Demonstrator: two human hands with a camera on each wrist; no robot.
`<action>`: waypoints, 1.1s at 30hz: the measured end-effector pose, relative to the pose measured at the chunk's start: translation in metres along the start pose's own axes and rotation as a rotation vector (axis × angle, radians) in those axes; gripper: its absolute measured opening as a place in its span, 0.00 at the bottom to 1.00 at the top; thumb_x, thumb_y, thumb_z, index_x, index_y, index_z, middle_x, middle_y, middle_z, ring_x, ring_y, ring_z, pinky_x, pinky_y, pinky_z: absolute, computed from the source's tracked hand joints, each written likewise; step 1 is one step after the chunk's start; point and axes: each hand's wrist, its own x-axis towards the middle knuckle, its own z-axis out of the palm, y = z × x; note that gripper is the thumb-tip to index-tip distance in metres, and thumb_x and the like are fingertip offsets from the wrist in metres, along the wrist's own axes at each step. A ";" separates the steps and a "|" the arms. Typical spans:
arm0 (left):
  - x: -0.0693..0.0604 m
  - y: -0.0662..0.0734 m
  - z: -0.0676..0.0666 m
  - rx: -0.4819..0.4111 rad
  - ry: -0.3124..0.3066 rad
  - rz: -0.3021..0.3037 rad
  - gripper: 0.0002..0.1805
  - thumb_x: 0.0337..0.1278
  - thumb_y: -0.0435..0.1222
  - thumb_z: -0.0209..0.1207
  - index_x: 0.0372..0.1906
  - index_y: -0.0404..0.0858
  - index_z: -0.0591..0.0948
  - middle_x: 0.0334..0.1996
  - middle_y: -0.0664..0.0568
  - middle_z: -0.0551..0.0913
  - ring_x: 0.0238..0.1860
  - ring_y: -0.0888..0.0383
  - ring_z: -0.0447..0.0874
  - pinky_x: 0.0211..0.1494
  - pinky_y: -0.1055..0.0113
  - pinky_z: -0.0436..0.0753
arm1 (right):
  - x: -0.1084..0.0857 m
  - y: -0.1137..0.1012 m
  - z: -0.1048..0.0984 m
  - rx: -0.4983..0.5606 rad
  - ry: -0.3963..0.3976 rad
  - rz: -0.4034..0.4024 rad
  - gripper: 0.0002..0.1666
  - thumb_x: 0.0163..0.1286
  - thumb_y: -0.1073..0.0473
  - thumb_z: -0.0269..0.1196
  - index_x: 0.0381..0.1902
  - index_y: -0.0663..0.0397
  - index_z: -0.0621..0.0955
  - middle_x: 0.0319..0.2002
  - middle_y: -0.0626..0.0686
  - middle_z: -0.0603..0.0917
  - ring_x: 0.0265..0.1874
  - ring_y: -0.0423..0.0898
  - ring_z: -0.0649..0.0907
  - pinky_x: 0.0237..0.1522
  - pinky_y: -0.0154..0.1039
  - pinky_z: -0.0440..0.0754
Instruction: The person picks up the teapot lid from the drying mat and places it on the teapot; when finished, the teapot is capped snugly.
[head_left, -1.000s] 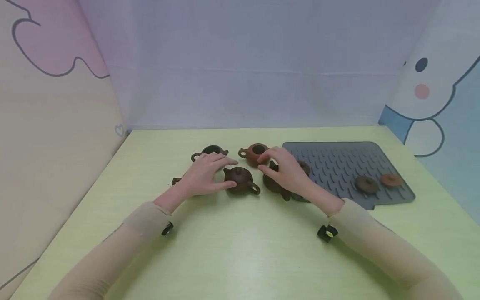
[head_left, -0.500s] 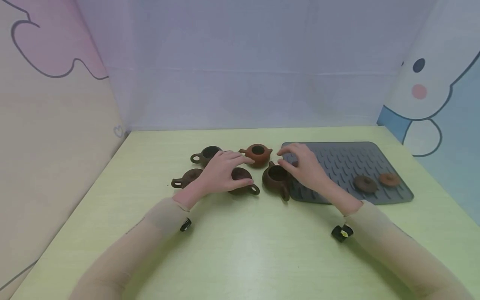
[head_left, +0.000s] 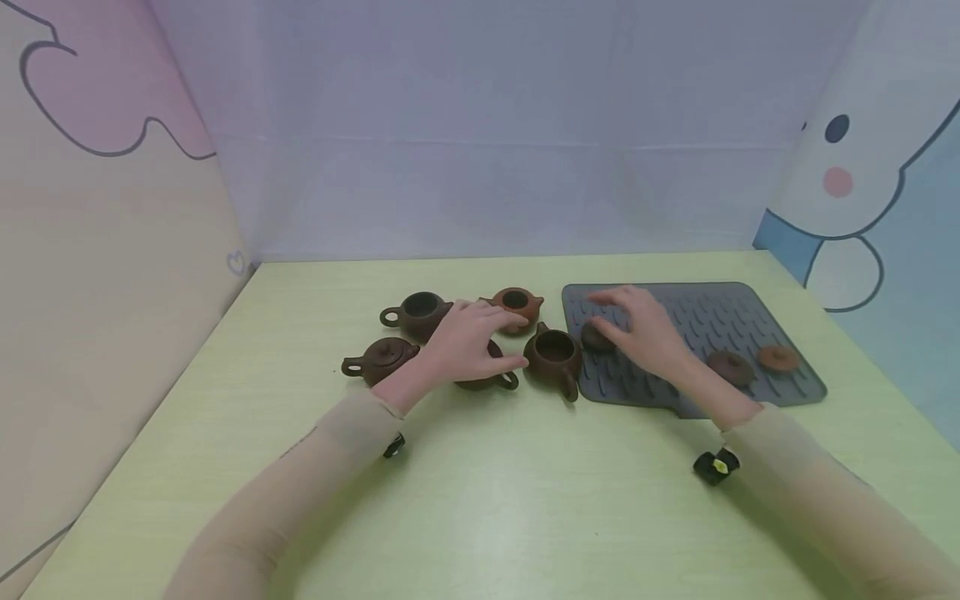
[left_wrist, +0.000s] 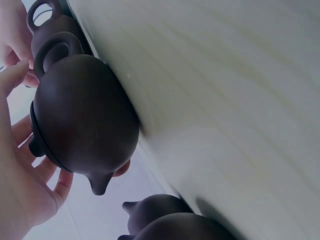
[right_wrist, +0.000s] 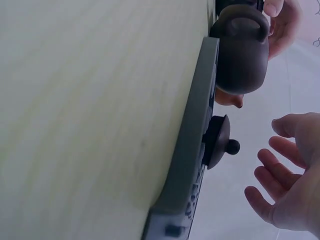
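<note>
My left hand hovers over a lidded dark-brown teapot, fingers spread and relaxed; it partly hides the pot in the head view. To the right of that pot stands a lidless dark teapot, its handle toward me. My right hand is above the grey ridged mat, close to a dark teapot lid with a round knob. In the right wrist view, loosely bent fingers and the thumb stay apart from this lid and hold nothing.
A lidless dark teapot and a lidless reddish-brown one stand farther back. Another lidded dark teapot sits at left. A dark lid and an orange-brown lid lie on the mat's right part.
Both hands have moved right: the left from beside the lidded teapot to over it, the right from above the lidless dark teapot to the lid on the mat. The pots have stayed put.
</note>
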 end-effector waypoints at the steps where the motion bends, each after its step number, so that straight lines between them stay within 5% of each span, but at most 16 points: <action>1: 0.001 0.001 0.000 0.002 -0.009 -0.001 0.33 0.56 0.63 0.60 0.63 0.52 0.79 0.58 0.61 0.83 0.59 0.57 0.80 0.60 0.52 0.72 | -0.001 0.001 -0.001 -0.008 -0.011 0.008 0.21 0.71 0.60 0.62 0.60 0.58 0.79 0.58 0.61 0.81 0.61 0.60 0.75 0.61 0.60 0.72; 13: 0.005 0.007 0.004 0.038 -0.058 -0.033 0.32 0.54 0.64 0.60 0.62 0.55 0.79 0.52 0.63 0.86 0.53 0.56 0.81 0.57 0.51 0.73 | -0.009 0.011 -0.009 -0.037 -0.130 0.085 0.21 0.71 0.63 0.61 0.60 0.62 0.79 0.57 0.66 0.79 0.57 0.63 0.76 0.57 0.61 0.73; 33: 0.010 0.012 0.006 -0.021 -0.075 -0.063 0.28 0.53 0.63 0.63 0.58 0.57 0.82 0.47 0.62 0.88 0.52 0.55 0.82 0.54 0.53 0.74 | -0.006 0.014 -0.006 -0.044 -0.185 0.165 0.15 0.69 0.61 0.64 0.52 0.60 0.82 0.53 0.65 0.82 0.56 0.62 0.77 0.59 0.62 0.71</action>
